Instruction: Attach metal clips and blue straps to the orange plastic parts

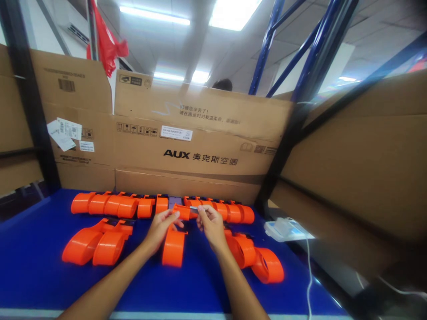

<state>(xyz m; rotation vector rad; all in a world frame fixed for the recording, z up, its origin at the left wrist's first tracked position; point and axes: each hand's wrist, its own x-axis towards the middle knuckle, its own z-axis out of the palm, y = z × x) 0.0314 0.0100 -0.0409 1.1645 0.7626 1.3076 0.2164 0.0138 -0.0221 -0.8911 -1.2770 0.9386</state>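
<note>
Above the blue table (pixel 150 289), my left hand (pixel 161 227) is closed on an orange plastic piece (pixel 182 212), held by its edge between thumb and fingers. My right hand (pixel 210 223) pinches a small flat grey blade-like piece (pixel 194 210), whose end meets the right side of the orange piece. Just below my hands is an orange loop-shaped part (pixel 173 249); I cannot tell whether it joins the held piece or stands on the table. A dark phone-like object (pixel 175 202) lies partly hidden behind my hands.
Rows of orange looped parts (pixel 96 204) line the back of the table. More lie at left (pixel 108 248) and right (pixel 267 265). A cardboard wall (pixel 200 178) closes the back. A white power strip (pixel 283 230) with a cable (pixel 309 271) sits at the right edge.
</note>
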